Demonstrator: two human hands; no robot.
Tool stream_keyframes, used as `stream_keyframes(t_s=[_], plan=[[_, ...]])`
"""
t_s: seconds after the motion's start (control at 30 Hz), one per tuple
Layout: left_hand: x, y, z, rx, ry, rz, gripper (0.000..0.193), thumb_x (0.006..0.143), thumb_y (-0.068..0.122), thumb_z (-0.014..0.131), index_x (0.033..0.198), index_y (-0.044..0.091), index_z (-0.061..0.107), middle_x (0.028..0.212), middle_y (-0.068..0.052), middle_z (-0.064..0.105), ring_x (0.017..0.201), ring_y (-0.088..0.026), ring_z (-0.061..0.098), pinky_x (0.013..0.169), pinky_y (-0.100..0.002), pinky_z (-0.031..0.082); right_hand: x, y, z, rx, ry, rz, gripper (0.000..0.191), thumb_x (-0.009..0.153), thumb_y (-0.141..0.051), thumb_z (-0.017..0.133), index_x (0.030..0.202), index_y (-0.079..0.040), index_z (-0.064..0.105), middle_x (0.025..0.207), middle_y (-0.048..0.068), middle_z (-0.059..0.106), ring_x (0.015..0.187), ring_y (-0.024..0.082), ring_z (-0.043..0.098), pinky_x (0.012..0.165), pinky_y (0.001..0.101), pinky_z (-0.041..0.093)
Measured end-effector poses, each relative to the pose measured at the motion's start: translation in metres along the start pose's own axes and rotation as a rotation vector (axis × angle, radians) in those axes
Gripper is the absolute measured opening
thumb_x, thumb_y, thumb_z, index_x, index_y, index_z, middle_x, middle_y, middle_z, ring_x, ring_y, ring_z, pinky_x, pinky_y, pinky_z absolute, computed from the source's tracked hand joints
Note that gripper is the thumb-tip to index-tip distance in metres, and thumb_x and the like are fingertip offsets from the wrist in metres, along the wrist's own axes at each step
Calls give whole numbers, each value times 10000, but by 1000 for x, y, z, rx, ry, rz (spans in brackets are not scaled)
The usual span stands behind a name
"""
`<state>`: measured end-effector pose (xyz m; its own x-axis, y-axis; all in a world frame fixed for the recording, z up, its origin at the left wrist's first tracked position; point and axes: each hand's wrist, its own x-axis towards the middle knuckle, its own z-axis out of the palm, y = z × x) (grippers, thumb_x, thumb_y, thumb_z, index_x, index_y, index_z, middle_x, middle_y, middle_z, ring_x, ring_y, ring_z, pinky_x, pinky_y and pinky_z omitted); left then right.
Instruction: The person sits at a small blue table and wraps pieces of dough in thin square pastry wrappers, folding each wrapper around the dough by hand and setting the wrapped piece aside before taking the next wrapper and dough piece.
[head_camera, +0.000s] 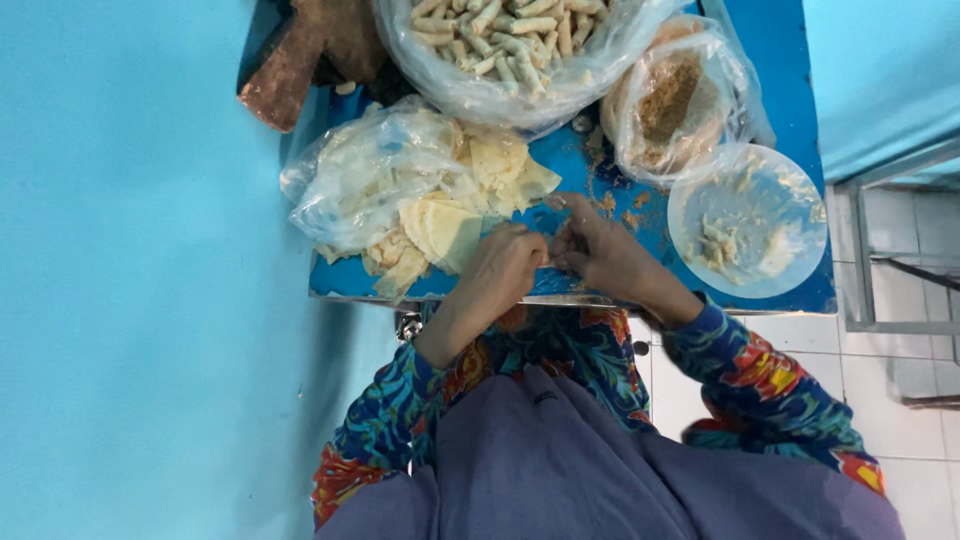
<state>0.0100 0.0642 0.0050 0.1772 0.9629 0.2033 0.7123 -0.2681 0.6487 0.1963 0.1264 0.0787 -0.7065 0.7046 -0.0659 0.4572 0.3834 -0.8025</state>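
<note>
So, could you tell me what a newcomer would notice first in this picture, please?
First, the two hands: the left hand and right hand meet at the near edge of the blue table, fingers pinched together over something small. Just left of them lies a heap of pale thin wrappers spilling from a clear bag. At the far edge, a large clear bag of finished rolls stands out.

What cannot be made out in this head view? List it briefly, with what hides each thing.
- What the left hand and right hand pinch between them: covered by the fingers.
- The clear plastic bag of pale rolled pastries: cut off by the top edge.
- The brown crumbly filling in the small clear bag: its kind is blurred by the plastic.
- The pale scraps on the round white plate: too small to tell.
</note>
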Motion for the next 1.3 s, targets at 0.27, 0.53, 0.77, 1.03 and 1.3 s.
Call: stream_keyframes(t_s=[0.27, 0.53, 0.77, 1.03, 1.3], plan=[[-33, 17, 0, 258, 266, 313, 276, 814, -4, 672, 1087, -2, 633, 1074, -147, 657, 1001, -307, 622, 860, -399, 549, -36, 19, 38, -532, 282, -333, 600, 909, 16, 675, 1444, 75, 410, 1014, 221, 691, 893, 383, 692, 700, 431, 566], [-24, 25, -1, 372, 200, 228, 239, 808, 12, 665, 1045, 15, 639, 966, -118, 599, 962, -276, 578, 859, -383, 509, -29, 17, 29, -303, 172, -155, 529, 934, 12, 636, 1415, 8, 416, 1035, 189, 723, 973, 383, 713, 757, 449, 573], [-47, 39, -2, 433, 240, 255, 260, 847, 68, 684, 1101, 10, 667, 1021, -106, 638, 994, -257, 597, 883, -382, 510, -40, 20, 34, -493, 267, -344, 593, 870, 11, 664, 1416, 36, 435, 1062, 208, 717, 991, 393, 703, 750, 447, 582], [-53, 53, -5, 746, 212, 171, 411, 920, 186, 618, 1262, -38, 657, 1221, -124, 630, 1136, -238, 556, 1020, -418, 426, -55, 12, 45, -912, 284, -437, 616, 810, 15, 626, 1393, 127, 462, 1340, 269, 630, 1294, 394, 609, 1021, 426, 537], [-17, 35, 3, 577, 205, -11, 602, 961, 393, 629, 1358, -58, 591, 1338, -131, 585, 1170, -288, 525, 986, -465, 397, -23, -4, 22, -953, 105, -343, 881, 700, -140, 696, 1476, 97, 352, 1506, 248, 469, 1433, 432, 421, 1161, 526, 338]])
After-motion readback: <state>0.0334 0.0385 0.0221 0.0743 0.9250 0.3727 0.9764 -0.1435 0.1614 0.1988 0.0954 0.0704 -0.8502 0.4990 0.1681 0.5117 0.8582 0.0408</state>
